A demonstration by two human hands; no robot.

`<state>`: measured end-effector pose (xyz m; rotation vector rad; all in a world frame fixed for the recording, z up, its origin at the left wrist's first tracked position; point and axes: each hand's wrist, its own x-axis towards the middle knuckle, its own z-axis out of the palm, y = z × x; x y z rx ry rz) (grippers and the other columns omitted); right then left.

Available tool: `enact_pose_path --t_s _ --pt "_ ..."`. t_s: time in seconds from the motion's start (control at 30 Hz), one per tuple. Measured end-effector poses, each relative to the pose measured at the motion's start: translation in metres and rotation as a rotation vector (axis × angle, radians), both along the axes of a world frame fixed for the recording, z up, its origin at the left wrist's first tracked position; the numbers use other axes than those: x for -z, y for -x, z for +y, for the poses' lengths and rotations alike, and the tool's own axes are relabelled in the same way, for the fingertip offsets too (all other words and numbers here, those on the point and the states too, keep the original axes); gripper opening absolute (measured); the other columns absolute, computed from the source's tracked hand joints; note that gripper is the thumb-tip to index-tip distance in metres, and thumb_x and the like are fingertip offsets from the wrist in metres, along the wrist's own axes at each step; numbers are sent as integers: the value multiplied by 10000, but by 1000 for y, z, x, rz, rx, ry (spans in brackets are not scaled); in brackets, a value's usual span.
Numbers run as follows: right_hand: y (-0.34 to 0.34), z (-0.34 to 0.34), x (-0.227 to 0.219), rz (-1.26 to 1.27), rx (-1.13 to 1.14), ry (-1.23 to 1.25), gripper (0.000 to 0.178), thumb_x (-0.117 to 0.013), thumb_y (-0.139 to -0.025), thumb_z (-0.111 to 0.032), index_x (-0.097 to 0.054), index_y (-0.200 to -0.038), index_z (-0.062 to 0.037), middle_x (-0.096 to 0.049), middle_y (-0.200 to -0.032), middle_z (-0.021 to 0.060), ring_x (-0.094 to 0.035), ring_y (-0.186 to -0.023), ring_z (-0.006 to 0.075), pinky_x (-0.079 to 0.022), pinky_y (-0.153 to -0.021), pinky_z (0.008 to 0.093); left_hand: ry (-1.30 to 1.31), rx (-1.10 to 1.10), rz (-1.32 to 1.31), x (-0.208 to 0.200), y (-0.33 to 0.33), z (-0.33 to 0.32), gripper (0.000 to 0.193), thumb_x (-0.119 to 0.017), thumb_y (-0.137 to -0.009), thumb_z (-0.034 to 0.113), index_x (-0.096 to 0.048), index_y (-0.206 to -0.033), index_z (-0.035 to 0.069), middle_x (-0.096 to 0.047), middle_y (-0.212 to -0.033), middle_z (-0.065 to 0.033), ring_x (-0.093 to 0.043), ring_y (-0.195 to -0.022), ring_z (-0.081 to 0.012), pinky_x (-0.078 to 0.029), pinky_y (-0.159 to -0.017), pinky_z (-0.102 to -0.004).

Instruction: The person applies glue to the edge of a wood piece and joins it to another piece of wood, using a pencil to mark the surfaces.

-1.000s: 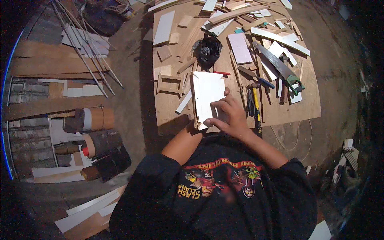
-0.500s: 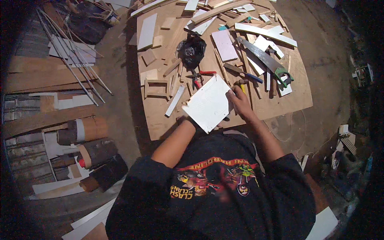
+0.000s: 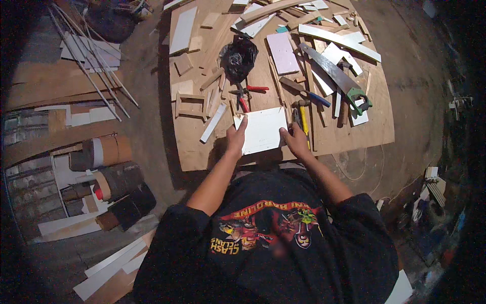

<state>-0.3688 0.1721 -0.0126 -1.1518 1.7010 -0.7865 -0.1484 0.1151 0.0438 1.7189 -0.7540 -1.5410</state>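
A white rectangular board [image 3: 263, 130] is held between my two hands over the near edge of the table. My left hand [image 3: 236, 138] grips its left side, thumb on top and the other fingers hidden beneath. On the opposite side, my right hand [image 3: 296, 140] clasps the board with the thumb on its face. Just beyond the board lie red-handled pliers [image 3: 247, 90]. A yellow-handled hammer [image 3: 304, 119] rests beside my right hand, and a blue-handled tool [image 3: 318, 98] sits a little farther off. To the left of the board is a small wooden frame [image 3: 191, 107].
A wooden tabletop [image 3: 349, 139] carries many offcuts, a black plastic bag [image 3: 239, 58], a pinkish board [image 3: 283, 53] and a green-handled handsaw [image 3: 336, 76]. Boards and rolls [image 3: 109, 154] lie on the floor at left. A thin cord [image 3: 365, 167] trails on the right-hand floor.
The board has turned from a slanted position to nearly square with me and come lower. My left hand has moved from underneath to its left side; my right hand has shifted nearer me.
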Motion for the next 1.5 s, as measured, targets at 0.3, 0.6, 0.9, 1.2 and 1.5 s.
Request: enact_pose_path --t_s 0.3,0.6,0.9,1.2,1.5 --pt "8 -35 -28 496 -242 460 447 -738 -874 -387 -664 -1209 -101 -667 -1171 157 -594 -1120 391 -495 -940 485 36 253 -239 29 12 5 467 -728 -930 450 -732 -1119 22 -733 -969 -54 -661 -922 -180 -517 -839 -350" --pt "5 -41 18 222 -221 93 374 -652 -951 -370 -673 -1058 -13 -674 -939 209 -658 -898 399 -507 -794 485 231 453 -877 58 21 -23 579 -582 -963 573 -697 -1141 34 -728 -982 -247 -690 -960 -453 -523 -831 -526" --pt "-16 -23 66 107 142 -159 447 -515 -1021 -403 -631 -1067 26 -666 -984 279 -644 -946 474 -499 -849 528 247 750 -882 55 51 -72 474 -543 -995 507 -687 -1203 106 -717 -1112 -190 -663 -1080 -402 -518 -879 -495" --pt "-38 -14 80 37 268 -26 320 -559 -1002 -234 -636 -1118 55 -674 -1026 278 -659 -949 436 -508 -849 475 443 696 -1256 99 59 -38 650 -472 -1018 531 -435 -1530 132 -296 -1637 -149 -114 -1548 -404 -159 -1196 -639" --pt "-6 -28 50 175 -197 -132 353 -679 -943 -310 -638 -1058 21 -701 -938 255 -675 -905 481 -530 -794 549 718 523 -1063 102 41 -32 475 -602 -989 346 -585 -1380 76 -454 -1516 -195 -349 -1445 -405 -310 -1160 -537"
